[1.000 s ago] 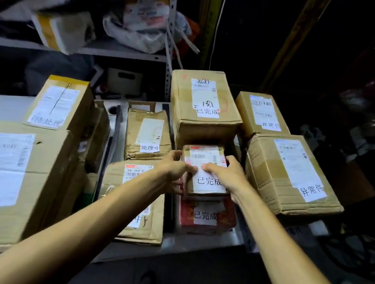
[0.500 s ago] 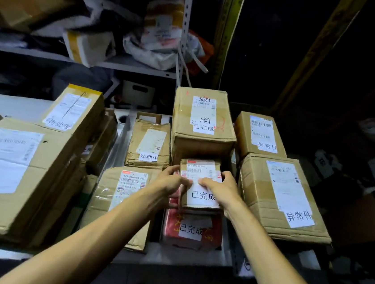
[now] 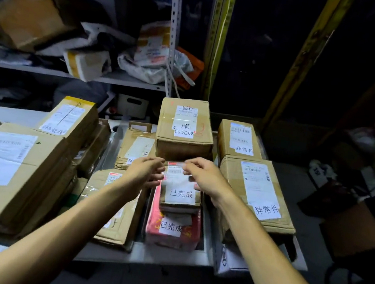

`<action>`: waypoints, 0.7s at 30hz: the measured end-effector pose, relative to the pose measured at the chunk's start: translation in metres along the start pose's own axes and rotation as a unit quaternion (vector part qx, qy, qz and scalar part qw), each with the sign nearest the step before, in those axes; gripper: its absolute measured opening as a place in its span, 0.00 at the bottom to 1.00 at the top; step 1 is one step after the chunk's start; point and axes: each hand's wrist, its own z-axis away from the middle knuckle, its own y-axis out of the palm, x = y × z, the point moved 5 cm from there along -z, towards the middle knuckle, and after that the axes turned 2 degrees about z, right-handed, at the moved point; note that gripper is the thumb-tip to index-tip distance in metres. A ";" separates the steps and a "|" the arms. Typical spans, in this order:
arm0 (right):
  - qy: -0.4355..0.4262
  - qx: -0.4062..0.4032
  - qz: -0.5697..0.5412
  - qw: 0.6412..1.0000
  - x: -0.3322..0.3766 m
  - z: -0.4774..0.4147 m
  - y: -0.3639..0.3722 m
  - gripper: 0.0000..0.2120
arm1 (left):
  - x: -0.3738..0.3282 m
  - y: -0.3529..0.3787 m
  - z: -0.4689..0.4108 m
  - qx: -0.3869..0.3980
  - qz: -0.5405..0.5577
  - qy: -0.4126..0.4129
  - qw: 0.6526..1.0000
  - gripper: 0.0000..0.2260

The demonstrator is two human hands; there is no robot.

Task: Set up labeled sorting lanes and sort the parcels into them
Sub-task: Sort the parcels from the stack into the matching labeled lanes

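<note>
Your left grip (image 3: 144,172) and right grip (image 3: 205,179) are both curled lightly round the far corners of the small parcel (image 3: 180,193), which sits on the red parcel (image 3: 171,235) just in front of the big box (image 3: 183,139), so I'd square its edges before letting go.

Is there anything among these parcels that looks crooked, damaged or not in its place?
Yes. On the shelf, the brown box leans tilted instead of lying flat. On the table, the near right parcel marked 异常件 has a crumpled, sagging lower edge.
</note>
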 end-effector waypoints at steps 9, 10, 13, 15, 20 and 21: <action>-0.115 0.170 0.022 0.978 0.083 0.016 0.105 0.05 | -0.035 -0.080 0.065 -0.048 -0.069 0.135 0.987 0.06; -0.126 0.187 0.019 0.974 0.096 0.017 0.124 0.04 | -0.040 -0.102 0.075 -0.064 -0.053 0.136 0.987 0.04; -0.153 0.214 0.005 0.965 0.128 0.022 0.170 0.06 | -0.058 -0.157 0.105 -0.091 0.004 0.118 0.989 0.06; -0.177 0.255 0.003 0.951 0.151 0.029 0.206 0.06 | -0.070 -0.201 0.130 -0.126 -0.021 0.138 0.982 0.07; -0.177 0.364 0.045 0.913 0.203 0.055 0.307 0.09 | -0.071 -0.310 0.180 -0.191 -0.069 0.151 0.967 0.13; -0.184 0.372 0.053 0.908 0.213 0.061 0.329 0.11 | -0.068 -0.331 0.187 -0.197 -0.071 0.152 0.966 0.10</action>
